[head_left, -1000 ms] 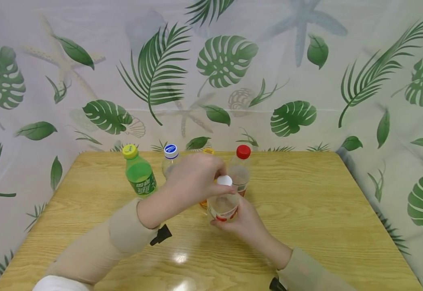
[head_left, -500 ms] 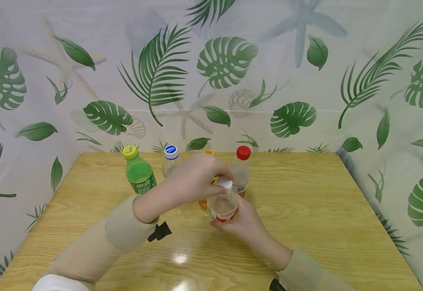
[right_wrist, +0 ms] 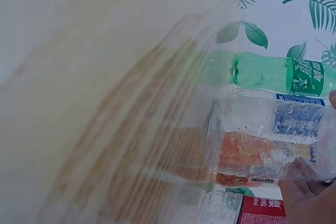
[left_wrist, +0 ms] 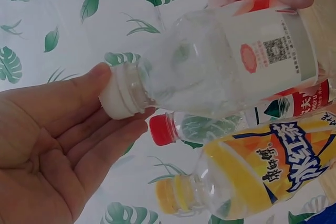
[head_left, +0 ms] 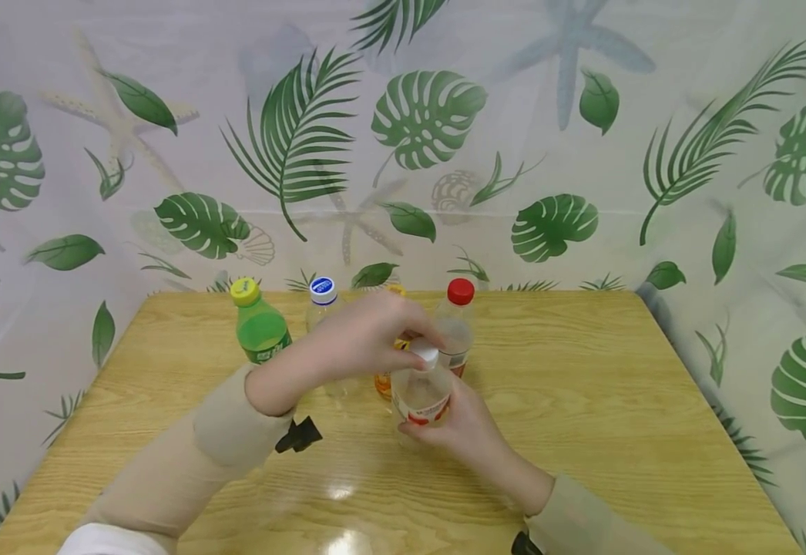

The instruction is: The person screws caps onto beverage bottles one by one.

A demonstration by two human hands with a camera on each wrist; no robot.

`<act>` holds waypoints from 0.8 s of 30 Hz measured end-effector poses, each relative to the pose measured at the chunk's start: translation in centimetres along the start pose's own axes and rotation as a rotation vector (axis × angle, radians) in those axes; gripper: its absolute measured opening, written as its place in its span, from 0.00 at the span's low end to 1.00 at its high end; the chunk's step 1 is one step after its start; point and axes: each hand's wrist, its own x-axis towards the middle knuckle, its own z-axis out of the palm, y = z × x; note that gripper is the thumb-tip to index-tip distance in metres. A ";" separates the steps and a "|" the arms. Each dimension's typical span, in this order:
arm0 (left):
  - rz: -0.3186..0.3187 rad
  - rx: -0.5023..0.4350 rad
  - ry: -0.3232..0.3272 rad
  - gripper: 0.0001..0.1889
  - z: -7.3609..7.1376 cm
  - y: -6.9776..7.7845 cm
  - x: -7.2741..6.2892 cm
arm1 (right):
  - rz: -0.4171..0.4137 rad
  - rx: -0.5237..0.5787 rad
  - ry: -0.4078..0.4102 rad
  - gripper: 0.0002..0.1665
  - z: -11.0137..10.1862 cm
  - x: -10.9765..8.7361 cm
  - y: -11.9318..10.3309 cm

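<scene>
A clear plastic bottle (head_left: pixel 420 393) with a white and red label is upright in the head view, in front of the other bottles. My right hand (head_left: pixel 465 420) grips its body from the right, near the label. The white cap (left_wrist: pixel 119 92) sits on the bottle's neck, pinched between thumb and fingers of my left hand (head_left: pixel 375 331), which comes across from the left. In the left wrist view the bottle's upper part shows no liquid. The right wrist view has its base (right_wrist: pixel 215 135) close over the table, with droplets on the wall and the fingers (right_wrist: pixel 310 187) wrapped at its side.
Behind stand a green bottle with yellow cap (head_left: pixel 260 327), a clear one with blue-and-white cap (head_left: pixel 323 293), a yellow-labelled tea bottle (left_wrist: pixel 268 161), and a red-capped bottle (head_left: pixel 460 301). All share the wooden table (head_left: pixel 583 385), backed by a leaf-patterned sheet (head_left: pixel 444 231).
My left wrist and forearm have shifted slightly left and downward while the fingers turned a little about the cap. My right hand and the bottle have stayed nearly in place.
</scene>
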 end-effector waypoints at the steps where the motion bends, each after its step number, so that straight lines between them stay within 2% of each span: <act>1: 0.000 0.006 -0.002 0.13 0.0 0.0 0.0 | -0.002 -0.001 0.001 0.47 0.0 0.0 0.0; 7: -0.031 0.015 0.018 0.13 0.4 0.0 -0.1 | 0.005 0.018 0.000 0.47 0.1 0.0 0.1; 14: -0.151 0.040 0.120 0.18 1.7 0.0 -1.4 | 0.006 0.019 -0.009 0.46 0.1 0.0 0.1; 16: -0.174 0.074 0.149 0.18 2.2 -0.2 -1.9 | 0.010 0.019 -0.011 0.46 0.1 0.0 0.0; 19: -0.176 0.104 0.181 0.16 3.0 -0.7 -2.6 | 0.016 0.011 -0.014 0.46 0.0 0.0 -0.1; 21: -0.187 0.078 0.181 0.17 3.7 -1.0 -3.0 | 0.017 0.003 -0.014 0.45 -0.1 0.0 -0.2; 24: -0.214 -0.025 0.170 0.19 4.6 -1.3 -3.5 | 0.021 -0.001 -0.022 0.44 -0.2 0.0 -0.3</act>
